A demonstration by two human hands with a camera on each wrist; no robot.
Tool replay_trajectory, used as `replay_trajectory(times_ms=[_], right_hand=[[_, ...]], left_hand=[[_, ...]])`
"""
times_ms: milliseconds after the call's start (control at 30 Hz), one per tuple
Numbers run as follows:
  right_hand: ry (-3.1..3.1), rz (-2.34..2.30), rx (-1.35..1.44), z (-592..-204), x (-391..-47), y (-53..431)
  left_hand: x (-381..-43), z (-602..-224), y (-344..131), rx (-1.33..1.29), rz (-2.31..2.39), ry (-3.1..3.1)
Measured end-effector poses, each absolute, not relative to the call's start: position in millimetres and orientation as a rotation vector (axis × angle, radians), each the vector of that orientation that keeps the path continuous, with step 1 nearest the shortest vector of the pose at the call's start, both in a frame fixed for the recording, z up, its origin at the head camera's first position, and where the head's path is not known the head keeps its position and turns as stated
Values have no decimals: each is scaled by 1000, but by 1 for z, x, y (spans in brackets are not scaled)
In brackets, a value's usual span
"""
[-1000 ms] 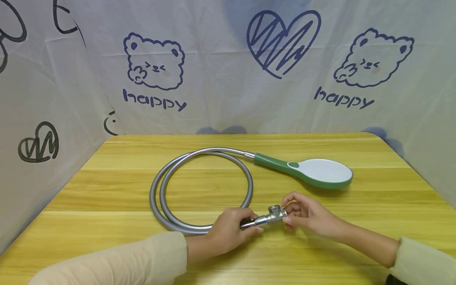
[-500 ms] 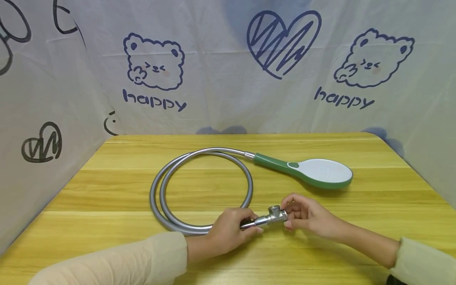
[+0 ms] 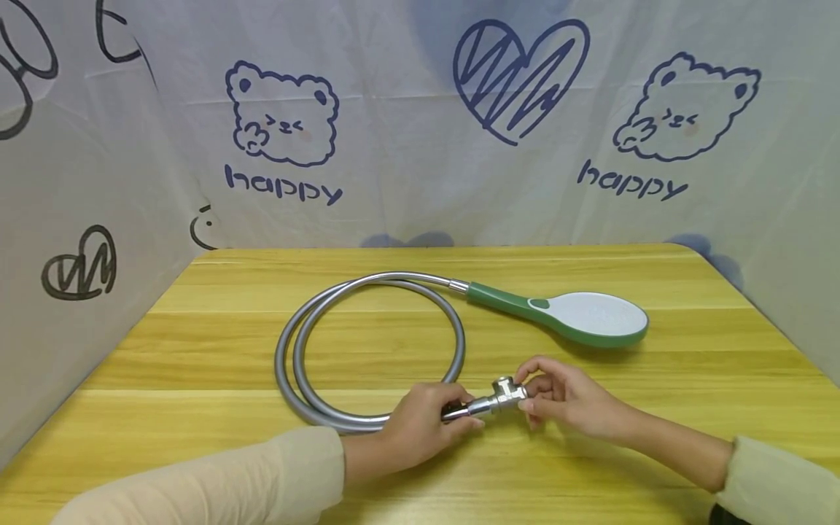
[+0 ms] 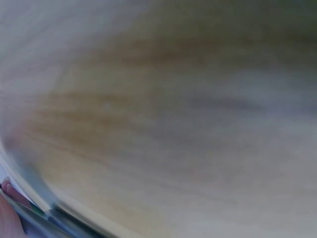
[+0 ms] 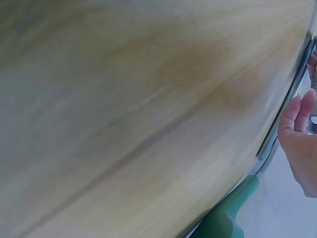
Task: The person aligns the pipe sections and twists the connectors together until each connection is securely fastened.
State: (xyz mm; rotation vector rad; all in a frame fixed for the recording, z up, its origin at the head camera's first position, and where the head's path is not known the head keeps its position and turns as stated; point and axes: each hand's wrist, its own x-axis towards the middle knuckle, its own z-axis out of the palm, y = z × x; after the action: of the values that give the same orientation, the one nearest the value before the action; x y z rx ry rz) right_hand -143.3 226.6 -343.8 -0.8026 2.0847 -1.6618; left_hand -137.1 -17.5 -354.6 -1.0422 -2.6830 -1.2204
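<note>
My left hand (image 3: 420, 426) grips the end of a grey shower hose (image 3: 278, 357), with its chrome connector (image 3: 481, 405) sticking out past the thumb. A chrome tee fitting (image 3: 507, 392) sits at the connector's tip, one port facing up. My right hand (image 3: 574, 401) pinches the tee's free end between thumb and fingers. In the right wrist view this hand (image 5: 299, 144) is at the right edge, beside the fitting's threaded end (image 5: 312, 123). The left wrist view shows only a bit of the left hand (image 4: 9, 218) at the lower left corner.
The hose lies coiled on the wooden table (image 3: 197, 343) and runs to a green-and-white shower head (image 3: 600, 317) behind the right hand. A white cloth (image 3: 400, 146) with drawings hangs behind the table and along both sides.
The tee fitting has turned slightly on the hose end. My right thumb and fingers loosened a little, then closed in at its end again. The left hand has stayed in place.
</note>
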Motion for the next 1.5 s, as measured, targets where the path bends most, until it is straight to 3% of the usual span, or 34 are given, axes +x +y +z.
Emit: replay_trajectory(times_ms=[1500], right_hand=[[2308,-1541,-740,-342,-141,225]], left_hand=[[-138,-357,-18,-1043,-1222,-2680]])
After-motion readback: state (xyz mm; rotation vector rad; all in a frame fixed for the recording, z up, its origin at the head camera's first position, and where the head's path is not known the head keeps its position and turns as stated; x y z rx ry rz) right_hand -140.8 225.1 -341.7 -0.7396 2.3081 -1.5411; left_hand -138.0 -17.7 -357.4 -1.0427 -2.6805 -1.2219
